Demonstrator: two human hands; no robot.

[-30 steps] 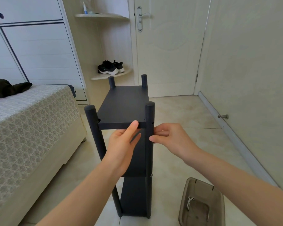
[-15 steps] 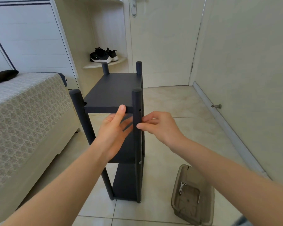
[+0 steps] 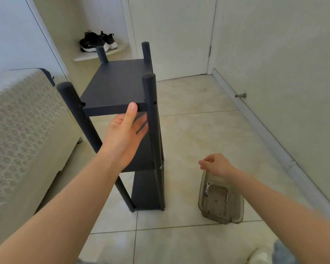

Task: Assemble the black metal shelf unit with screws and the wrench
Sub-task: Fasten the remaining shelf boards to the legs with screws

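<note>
The black shelf unit (image 3: 116, 84) stands upright on the tiled floor (image 3: 198, 130) just beside the bed (image 3: 17, 121), its four round posts rising above the top panel. The left hand (image 3: 126, 134) reaches in under that top panel near the front right post (image 3: 151, 121): the thumb lies straight up against the panel's front edge, while the fingers (image 3: 141, 124) are straight and slightly spread beneath it, their tips close to the post. A small dark hole (image 3: 155, 102) shows in the post at the level of the panel. The right hand (image 3: 216, 165) hangs well apart from the shelf, just above the near end of a translucent brown tray (image 3: 238, 210) on the floor to the right of the unit. Its fingers are curled with thumb and forefinger tips pressed together; whether anything small sits between them cannot be told. Inside the tray lies a small silver wrench (image 3: 207, 187) and a thin silver piece (image 3: 226, 198) too small to identify. Behind the unit, black sneakers (image 3: 95, 41) sit on a low corner shelf (image 3: 103, 55) beside a closed door (image 3: 171, 35).
</note>
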